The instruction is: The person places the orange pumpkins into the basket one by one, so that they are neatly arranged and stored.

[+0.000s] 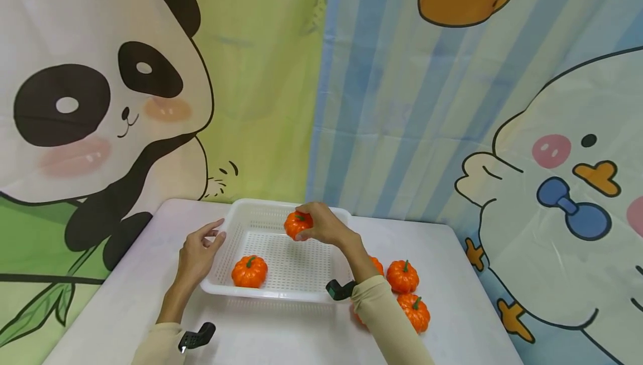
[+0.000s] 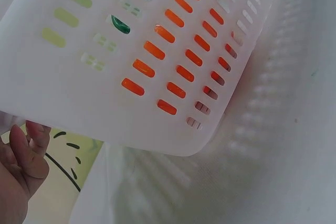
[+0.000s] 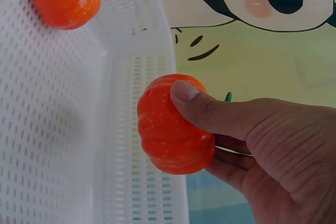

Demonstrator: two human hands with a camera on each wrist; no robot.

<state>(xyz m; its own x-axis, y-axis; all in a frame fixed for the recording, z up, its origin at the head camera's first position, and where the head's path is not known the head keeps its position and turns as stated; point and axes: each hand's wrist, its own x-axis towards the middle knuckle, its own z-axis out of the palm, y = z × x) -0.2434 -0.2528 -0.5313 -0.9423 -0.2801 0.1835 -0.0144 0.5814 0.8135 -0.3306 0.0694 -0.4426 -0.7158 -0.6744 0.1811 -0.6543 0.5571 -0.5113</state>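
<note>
I find the right hand (image 1: 329,224) pinching one pumpkin (image 1: 295,226) between thumb and fingers, above the white basket (image 1: 266,293), toward its far side; the left hand (image 1: 198,253), fingers relaxed, is at the left rim. I advise lowering it steadily, clear of the resting pumpkin (image 1: 249,272), releasing upon floor contact.
</note>
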